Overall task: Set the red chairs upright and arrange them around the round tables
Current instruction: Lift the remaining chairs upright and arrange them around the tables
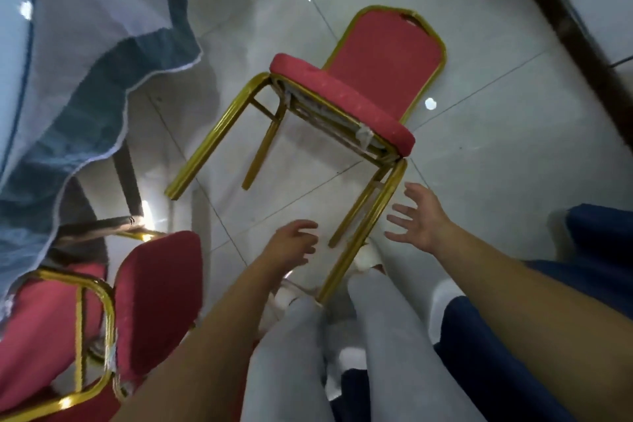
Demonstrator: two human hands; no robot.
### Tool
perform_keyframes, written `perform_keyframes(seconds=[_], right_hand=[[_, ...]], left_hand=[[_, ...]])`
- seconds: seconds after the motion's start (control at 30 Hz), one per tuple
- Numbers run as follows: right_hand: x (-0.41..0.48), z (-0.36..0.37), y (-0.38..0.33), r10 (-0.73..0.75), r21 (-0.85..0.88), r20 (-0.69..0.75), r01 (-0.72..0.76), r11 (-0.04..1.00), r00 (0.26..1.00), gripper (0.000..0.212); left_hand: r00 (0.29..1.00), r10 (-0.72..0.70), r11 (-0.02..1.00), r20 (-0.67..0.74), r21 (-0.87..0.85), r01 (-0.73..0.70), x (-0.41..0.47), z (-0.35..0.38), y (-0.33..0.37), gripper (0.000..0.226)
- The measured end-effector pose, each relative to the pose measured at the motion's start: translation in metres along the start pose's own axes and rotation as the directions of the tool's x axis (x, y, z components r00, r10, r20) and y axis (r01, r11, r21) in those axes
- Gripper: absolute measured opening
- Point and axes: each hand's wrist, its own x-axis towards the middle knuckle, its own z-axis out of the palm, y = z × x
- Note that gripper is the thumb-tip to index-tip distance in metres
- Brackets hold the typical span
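Observation:
A red chair with a gold frame lies on its back on the tiled floor, legs pointing toward me. My left hand hovers with loose fingers just left of its nearest leg, not touching. My right hand is spread open just right of that leg, holding nothing. A second red chair lies tipped over at the lower left, partly under the round table's cloth.
The round table with white and blue cloth fills the left side; its dark leg stands near the second chair. Blue fabric sits at the right. A dark wooden frame crosses the upper right. My legs stand below the chair.

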Motion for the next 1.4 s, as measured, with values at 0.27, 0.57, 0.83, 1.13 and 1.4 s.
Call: perform_keyframes(seconds=[0.27,0.57,0.83,1.13,1.4], right_hand=[[-0.055,-0.022,-0.036,-0.027,0.122,-0.045,0.032,0.992,0.999,0.063],[0.018,0.012,-0.087,0.05,0.041,-0.293,-0.039,0.998,0.955,0.075],[0.118,0.045,-0.132,0.304,-0.029,-0.297,-0.327,0.945,0.905,0.087],[0.14,0.038,-0.134,0.366,-0.049,-0.276,-0.394,0.918,0.889,0.062],[0.114,0.039,-0.174,0.246,0.04,-0.258,-0.245,0.969,0.934,0.036]], left_hand=[[0.924,0.08,0.996,-0.375,0.002,-0.085,-0.025,-0.074,0.088,0.02],[0.939,0.2,0.931,-0.278,0.352,-0.094,0.13,-0.112,0.232,0.076],[0.941,-0.324,0.893,0.099,0.36,0.27,0.261,-0.172,0.336,0.059],[0.929,-0.367,0.818,-0.058,0.455,0.352,0.299,-0.144,0.316,0.075],[0.963,-0.191,0.947,-0.192,0.223,0.232,0.27,-0.146,0.339,0.03]])
